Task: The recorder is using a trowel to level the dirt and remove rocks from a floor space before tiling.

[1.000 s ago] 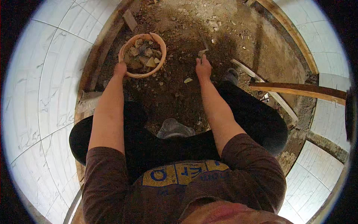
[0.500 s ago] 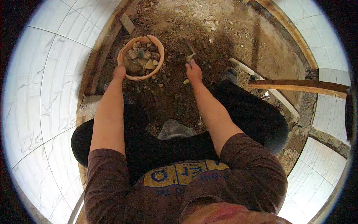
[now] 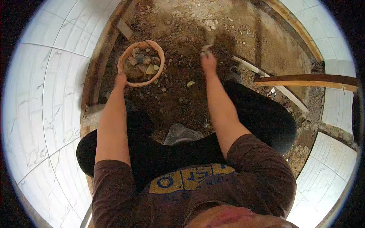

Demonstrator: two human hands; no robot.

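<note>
Where the left hand (image 3: 120,80) meets the near-left rim of the round orange bucket (image 3: 162,62), it appears curled around the edge, though its fingers are largely hidden. Stone and tile rubble (image 3: 143,62) lies inside; judged by this fill, the bucket should be heavy and prone to tip if lifted one-sided. Its wall looks somewhat pliable; the sounder hold would be the rim at two opposite points, clear of the break at the far edge. The right hand (image 3: 209,64) is closed around a small trowel (image 3: 206,48), blurred, probably light and stiff, best held by the handle. The bucket stands on the dirt floor (image 3: 178,72), touching the left hand and well apart from the right.
</note>
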